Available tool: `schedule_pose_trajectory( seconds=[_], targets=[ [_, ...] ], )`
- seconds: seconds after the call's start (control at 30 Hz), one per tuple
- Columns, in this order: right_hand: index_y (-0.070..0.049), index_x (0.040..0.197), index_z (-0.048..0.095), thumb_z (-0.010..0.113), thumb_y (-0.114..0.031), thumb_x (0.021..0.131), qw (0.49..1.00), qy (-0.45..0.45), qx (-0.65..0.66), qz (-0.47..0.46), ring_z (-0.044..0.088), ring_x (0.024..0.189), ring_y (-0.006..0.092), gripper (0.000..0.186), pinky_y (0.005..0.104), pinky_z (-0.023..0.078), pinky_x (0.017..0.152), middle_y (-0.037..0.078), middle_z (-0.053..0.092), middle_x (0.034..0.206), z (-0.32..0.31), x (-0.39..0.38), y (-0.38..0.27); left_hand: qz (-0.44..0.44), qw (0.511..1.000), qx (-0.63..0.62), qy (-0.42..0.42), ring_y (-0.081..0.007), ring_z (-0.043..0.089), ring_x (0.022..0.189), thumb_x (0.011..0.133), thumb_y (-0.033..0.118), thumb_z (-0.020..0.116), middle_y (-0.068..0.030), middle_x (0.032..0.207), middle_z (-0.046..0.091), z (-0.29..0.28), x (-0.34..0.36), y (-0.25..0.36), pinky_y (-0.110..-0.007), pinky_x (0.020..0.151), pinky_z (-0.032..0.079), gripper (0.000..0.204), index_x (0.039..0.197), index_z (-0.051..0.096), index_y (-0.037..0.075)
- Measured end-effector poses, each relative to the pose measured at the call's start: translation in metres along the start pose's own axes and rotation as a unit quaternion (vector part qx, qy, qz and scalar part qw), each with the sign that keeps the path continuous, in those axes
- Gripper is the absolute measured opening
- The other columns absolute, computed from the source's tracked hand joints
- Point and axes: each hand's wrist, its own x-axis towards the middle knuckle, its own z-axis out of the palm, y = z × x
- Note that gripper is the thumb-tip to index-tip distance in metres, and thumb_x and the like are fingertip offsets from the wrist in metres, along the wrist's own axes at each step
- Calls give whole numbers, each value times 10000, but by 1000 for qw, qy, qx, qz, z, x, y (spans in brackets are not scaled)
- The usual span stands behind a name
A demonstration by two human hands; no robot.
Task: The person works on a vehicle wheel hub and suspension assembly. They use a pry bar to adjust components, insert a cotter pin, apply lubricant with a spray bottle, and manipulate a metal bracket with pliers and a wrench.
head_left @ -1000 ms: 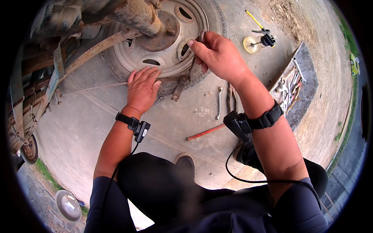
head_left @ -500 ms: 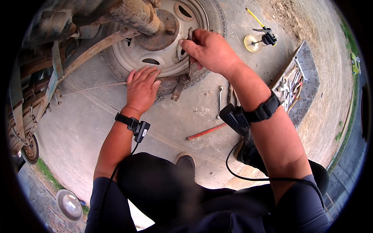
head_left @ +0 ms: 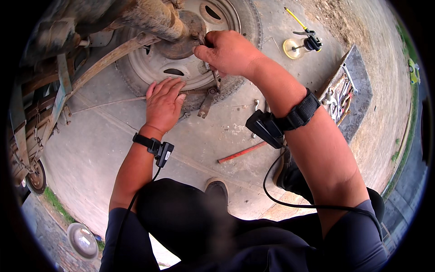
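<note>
My right hand (head_left: pixel 231 53) is closed round a rusty metal lever (head_left: pixel 217 81) in front of the wheel, close to the hub (head_left: pixel 183 47). Most of the lever is hidden by the fingers; its lower end meets a flat metal bracket (head_left: pixel 205 107) at the tyre's near edge. To the left, my left hand (head_left: pixel 163 105) lies with fingers stretched out over the near edge of the pale wheel rim (head_left: pixel 199 77). From beside that hand a thin rod or cable (head_left: pixel 115 104) runs left toward the frame.
Rusty axle and frame parts (head_left: pixel 104 61) fill the upper left. An oil can (head_left: pixel 297 47) with a yellow spout stands at right, near a metal tray (head_left: pixel 362 86) of wrenches. A red bar (head_left: pixel 242 153) and a wrench (head_left: pixel 256 106) lie on the concrete.
My right hand has swung left toward the hub, and the lever leans that way with it. The left hand has stayed nearly in place.
</note>
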Motion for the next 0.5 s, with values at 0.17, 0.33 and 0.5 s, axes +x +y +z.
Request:
schedule_pose_trajectory(
  seconds=[0.17, 0.33, 0.5],
  targets=[
    [42, 944, 663, 633, -376, 950, 999, 8, -47, -14, 696, 604, 224, 419, 362, 571, 655, 127, 695, 705, 3, 0, 1, -1, 1000, -4, 0, -222, 523, 1330, 970, 283, 604, -6, 1349, 636, 1, 1, 0, -461, 1175, 260, 331, 1272, 673, 168],
    [37, 901, 649, 644, -355, 912, 994, 71, -63, -55, 716, 691, 275, 392, 385, 564, 721, 180, 676, 701, 14, -25, -2, -6, 1000, -2, 0, -222, 523, 1331, 967, 280, 610, -6, 1351, 636, 1, -2, -2, -464, 1176, 259, 328, 1269, 674, 170],
    [35, 850, 633, 641, -346, 889, 987, 101, -81, -92, 702, 712, 340, 383, 410, 558, 728, 212, 664, 704, 6, -23, -1, -3, 1000, -5, 1, -224, 522, 1331, 966, 279, 611, -9, 1353, 634, 0, 1, 1, -466, 1177, 259, 330, 1270, 673, 167]
  ],
)
